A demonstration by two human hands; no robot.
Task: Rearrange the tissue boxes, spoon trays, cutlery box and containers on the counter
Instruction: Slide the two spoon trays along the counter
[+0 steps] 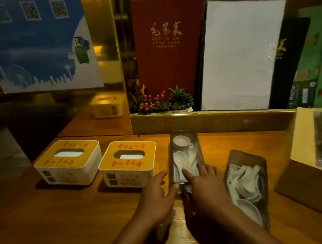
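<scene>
Hands are meeting at the near end of the middle spoon tray (186, 155), which is lying lengthwise on the wooden tabletop (47, 234); our left hand (160, 195) is resting beside the tray's left edge with fingers spread, its grip open and touching the near corner; our right hand (204, 184) is lying over the tray's near end, fingers pressing down onto the white spoons (185, 159) inside, and we cannot tell whether its grip is closing on anything; a small white bowl (181, 140) is sitting at the tray's far end. Just to the right, a second spoon tray (248, 188) is lying at a slight angle, holding more white spoons and a bowl near its front; left of the hands, two yellow-topped tissue boxes (129, 165) and (68, 162) are standing side by side, apart from each other; at the far right a cardboard-coloured box (298, 142) with a clear panel is sitting on the tabletop; behind the ledge, a red menu board (168, 42), a white board (244, 51) and a small plant arrangement (159, 101) are standing upright.
</scene>
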